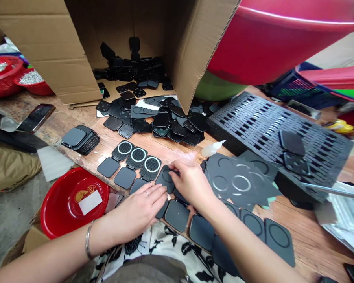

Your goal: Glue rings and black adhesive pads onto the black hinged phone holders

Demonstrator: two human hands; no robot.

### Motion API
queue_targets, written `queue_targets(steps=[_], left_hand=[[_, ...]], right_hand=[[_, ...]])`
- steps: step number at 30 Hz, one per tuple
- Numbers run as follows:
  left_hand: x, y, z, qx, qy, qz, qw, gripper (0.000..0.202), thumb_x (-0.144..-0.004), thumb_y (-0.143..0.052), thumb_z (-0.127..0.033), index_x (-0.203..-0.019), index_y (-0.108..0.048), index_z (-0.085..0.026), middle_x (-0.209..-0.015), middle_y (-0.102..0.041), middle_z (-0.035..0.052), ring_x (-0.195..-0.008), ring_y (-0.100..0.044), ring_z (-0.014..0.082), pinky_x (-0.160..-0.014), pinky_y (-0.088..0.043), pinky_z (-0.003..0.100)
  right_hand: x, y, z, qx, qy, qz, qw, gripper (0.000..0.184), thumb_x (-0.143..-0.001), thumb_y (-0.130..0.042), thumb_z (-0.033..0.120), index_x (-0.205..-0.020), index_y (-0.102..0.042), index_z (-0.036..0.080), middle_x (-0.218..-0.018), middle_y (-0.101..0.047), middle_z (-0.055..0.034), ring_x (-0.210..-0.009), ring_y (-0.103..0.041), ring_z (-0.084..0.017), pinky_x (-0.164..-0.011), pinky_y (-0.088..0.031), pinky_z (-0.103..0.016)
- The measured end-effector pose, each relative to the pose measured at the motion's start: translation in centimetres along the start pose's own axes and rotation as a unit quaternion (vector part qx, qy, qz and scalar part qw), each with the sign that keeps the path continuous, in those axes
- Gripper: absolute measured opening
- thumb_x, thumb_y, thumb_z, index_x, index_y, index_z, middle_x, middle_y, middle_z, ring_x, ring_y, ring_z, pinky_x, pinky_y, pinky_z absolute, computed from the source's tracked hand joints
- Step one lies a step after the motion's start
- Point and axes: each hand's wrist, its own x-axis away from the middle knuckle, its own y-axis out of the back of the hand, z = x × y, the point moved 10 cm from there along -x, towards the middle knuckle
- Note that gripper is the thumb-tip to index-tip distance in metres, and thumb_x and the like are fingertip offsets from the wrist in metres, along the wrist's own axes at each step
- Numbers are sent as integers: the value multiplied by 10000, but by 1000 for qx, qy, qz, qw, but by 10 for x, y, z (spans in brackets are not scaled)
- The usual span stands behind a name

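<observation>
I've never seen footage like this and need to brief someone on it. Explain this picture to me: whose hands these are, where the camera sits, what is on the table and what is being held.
There is no machine here. A person wears a camera on the head, so you look down on their own two bare hands. The left hand lies flat on a black square pad near the table edge. The right hand pinches a black pad with a ring at the end of a row of three ring-marked pads. On the wooden table lie a heap of loose black pads spilling from an open cardboard box, a small stack of pads, a black slotted tray, a small squeeze bottle and a phone. A red bowl sits lower, at the left.
</observation>
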Motion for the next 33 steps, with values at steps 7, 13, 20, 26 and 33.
queue_targets(steps=[7, 13, 20, 26, 33], left_hand=[[-4, -3, 0, -16, -5, 0, 1000, 667, -867, -686, -393, -1406, -442, -86, -1444, -522, 159, -1340, -483, 269, -1178, -281, 398], [-4, -3, 1, -21, -1, 1, 1000, 678, -816, -752, -362, -1371, -481, -82, -1442, -528, 150, -1333, -489, 271, -1178, -270, 380], [-4, -5, 1, -5, -1, 5, 1000, 674, -778, -789, -326, -1342, -511, -82, -1429, -537, 174, -1316, -511, 290, -1168, -290, 402], [-2, 1, 4, 13, 9, 27, 1000, 673, -766, -792, -246, -1363, -505, -131, -1455, -514, 175, -1314, -519, 327, -1116, -378, 493], [-10, 30, -11, 82, 8, -41, 996, 505, -927, -606, -279, -1403, -472, -178, -1522, -439, 141, -1447, -351, 279, -1151, -360, 511]], right_hand=[[17, -1, 41, 213, 115, -35, 970, 155, -914, -500, 119, -908, -651, 156, -829, -717, -107, -789, -666, -226, -675, -375, -325], [26, 19, 36, 244, 132, -145, 950, 335, -934, -575, 295, -1215, -632, 121, -1384, -566, -206, -1114, -558, -332, -844, -367, -431], [33, -14, 36, 162, 213, -41, 963, 391, -902, -511, 112, -1280, -609, 98, -1238, -668, -154, -1029, -608, -270, -973, -366, -470], [44, 17, 18, 94, 176, -55, 978, 382, -936, -455, 116, -1280, -611, 171, -1310, -649, -98, -1138, -611, -222, -1002, -410, -400], [62, 71, -127, 228, -30, -38, 972, 618, -777, -732, 255, -1361, -532, 227, -1398, -567, -124, -1220, -506, -355, -855, -451, -457]])
